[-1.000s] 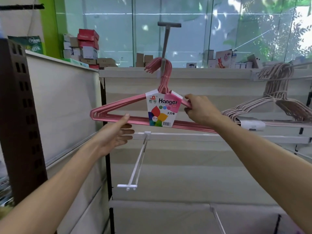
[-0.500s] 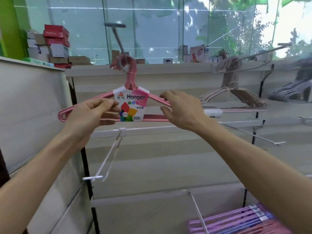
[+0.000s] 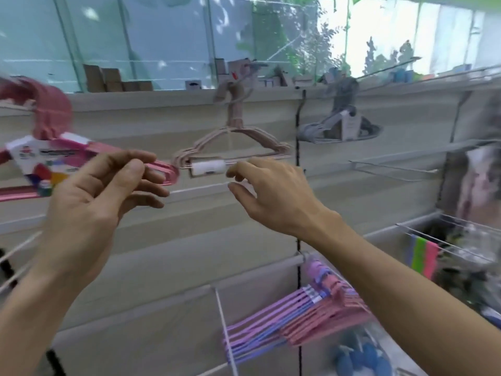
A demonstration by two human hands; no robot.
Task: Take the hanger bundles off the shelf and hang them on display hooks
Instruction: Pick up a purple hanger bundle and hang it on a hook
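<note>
Up at the left end of the display wall, the pink hanger bundle (image 3: 81, 158) hangs with its hooks bunched high at the frame's edge, and its white paper label (image 3: 40, 161) shows colored petals and a dark line of print too smeared to read. Both hands are raised in front of the wall and hold nothing: the left hand (image 3: 92, 202) has its fingers loosely curled just in front of the bundle's right tip, thumb near forefinger, and whether it touches the hangers I cannot tell; the right hand (image 3: 273, 191) is relaxed, its fingers slightly bent, below a pale pink bundle (image 3: 235, 145) that hangs on a hook near the wall's middle. That bundle carries a white wrap (image 3: 207, 168) around its bottom bar, with a small dark mark I cannot make out. Further right a grey bundle (image 3: 339, 128) hangs with a pale card on it, unreadable too. Bare wire hooks (image 3: 393, 169) jut from the rail (image 3: 200, 189) beyond it, leaving open panel around them. Low on the right, more pink and purple hangers (image 3: 295, 321) lie in a fan on the lower shelf, banded with a small label. A wire basket (image 3: 447, 245) at the far right holds green and pink strips alongside clear, blurred items. Cardboard boxes (image 3: 116, 81) stand along the top ledge against the window glass.
</note>
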